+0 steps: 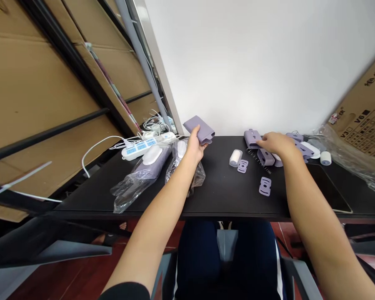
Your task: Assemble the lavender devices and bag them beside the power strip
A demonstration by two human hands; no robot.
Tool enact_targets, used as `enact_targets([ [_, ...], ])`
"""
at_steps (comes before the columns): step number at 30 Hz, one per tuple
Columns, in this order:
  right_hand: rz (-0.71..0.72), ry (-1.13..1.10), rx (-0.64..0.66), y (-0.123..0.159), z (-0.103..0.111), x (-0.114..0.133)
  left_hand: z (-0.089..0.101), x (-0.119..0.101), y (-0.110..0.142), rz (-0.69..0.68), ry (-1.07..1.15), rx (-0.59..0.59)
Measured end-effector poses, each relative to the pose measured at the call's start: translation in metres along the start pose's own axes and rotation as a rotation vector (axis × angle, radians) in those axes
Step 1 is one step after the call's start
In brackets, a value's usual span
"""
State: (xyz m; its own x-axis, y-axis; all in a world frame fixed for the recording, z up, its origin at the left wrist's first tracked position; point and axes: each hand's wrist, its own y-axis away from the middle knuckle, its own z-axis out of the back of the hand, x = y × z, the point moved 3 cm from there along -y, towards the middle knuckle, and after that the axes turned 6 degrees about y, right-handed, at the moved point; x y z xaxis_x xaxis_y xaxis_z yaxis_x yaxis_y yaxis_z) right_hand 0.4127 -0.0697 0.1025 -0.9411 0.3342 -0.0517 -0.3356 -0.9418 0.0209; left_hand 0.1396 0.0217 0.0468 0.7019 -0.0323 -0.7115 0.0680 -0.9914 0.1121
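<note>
Bare forearms [156, 216] of the seated person come nearest, and both reach over the black surface [218, 187]. The left hand [194, 146] is closed on a purple sleeve [199, 128], thumb on top and fingers below, and holds it raised in front of the white wall [253, 62]. The right hand [276, 143] is at another purple sleeve [251, 137], near the wall; its fingertips touch the edge, but I cannot tell if they grip it.

Between the hands there is a white roll [235, 158], and just beside it one purple cut-out piece [243, 166]. A second cut-out piece [265, 186] lies alone, closer to the front edge.

As I judge, the soft held sleeve could bend or crease if the thumb presses too strongly. The right hand works in a crowded place, so its wrist may push the small parts, for example the white cap [325, 158], out of order. The roll, being round, could also turn away if something knocks it. On the left, a low forearm might drag the clear plastic bag [198, 177].
</note>
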Motion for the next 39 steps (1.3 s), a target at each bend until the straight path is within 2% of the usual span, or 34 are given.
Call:
enact_targets([
  [4,0.055,0.071,-0.016,0.005,-0.015,-0.002,0.000,0.002,0.001,0.036,-0.115,0.057],
  [8,0.127,0.081,-0.180,0.010,-0.030,0.012,0.003,0.003,0.007,0.069,-0.259,0.102],
  [12,0.202,0.099,-0.364,0.020,-0.032,0.036,0.005,0.003,0.009,0.078,-0.329,0.170],
  [14,0.307,0.066,-0.337,0.024,-0.034,0.051,0.006,0.003,0.008,0.053,-0.387,0.176],
  [18,0.483,0.020,-0.182,0.032,-0.039,0.072,0.010,0.004,0.007,0.000,-0.562,0.159],
  [22,0.539,-0.005,-0.168,0.038,-0.040,0.076,0.010,0.004,0.006,-0.050,-0.633,0.158],
  [26,0.630,-0.020,-0.065,0.042,-0.045,0.078,0.010,0.002,0.003,-0.121,-0.610,0.130],
  [31,0.634,-0.201,-0.001,0.037,-0.048,0.074,0.010,0.001,0.001,-0.144,-0.572,0.096],
  [35,0.606,-0.514,0.077,0.031,-0.041,0.063,0.009,-0.001,0.003,-0.183,-0.531,0.081],
  [37,0.563,-0.580,0.025,0.027,-0.036,0.055,0.008,-0.003,0.003,-0.198,-0.510,0.091],
  [39,0.535,-0.482,-0.057,0.025,-0.034,0.049,0.007,-0.003,0.004,-0.203,-0.502,0.106],
])
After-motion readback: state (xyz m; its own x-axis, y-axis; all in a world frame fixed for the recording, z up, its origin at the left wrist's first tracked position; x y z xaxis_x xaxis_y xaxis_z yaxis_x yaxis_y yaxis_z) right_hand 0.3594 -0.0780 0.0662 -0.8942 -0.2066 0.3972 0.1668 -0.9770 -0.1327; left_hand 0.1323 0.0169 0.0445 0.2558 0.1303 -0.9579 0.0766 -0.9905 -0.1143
